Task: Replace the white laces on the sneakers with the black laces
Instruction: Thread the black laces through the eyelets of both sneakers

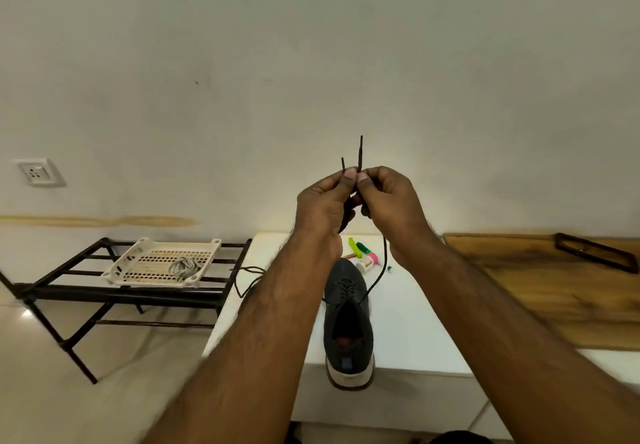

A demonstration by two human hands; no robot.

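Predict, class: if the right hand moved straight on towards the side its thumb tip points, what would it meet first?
Probably the left hand: the right hand pinches the black lace thumb to thumb with it.

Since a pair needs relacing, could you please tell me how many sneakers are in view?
1. One dark sneaker stands on the white table, below both hands, heel towards the camera. A second may be out of view.

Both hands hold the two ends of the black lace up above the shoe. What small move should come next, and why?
Probably even out the ends: the tip at the right hand stands higher than the tip at the left hand. The black lace already runs through the sneaker, so sliding it until the tips match seems sensible before lacing on.
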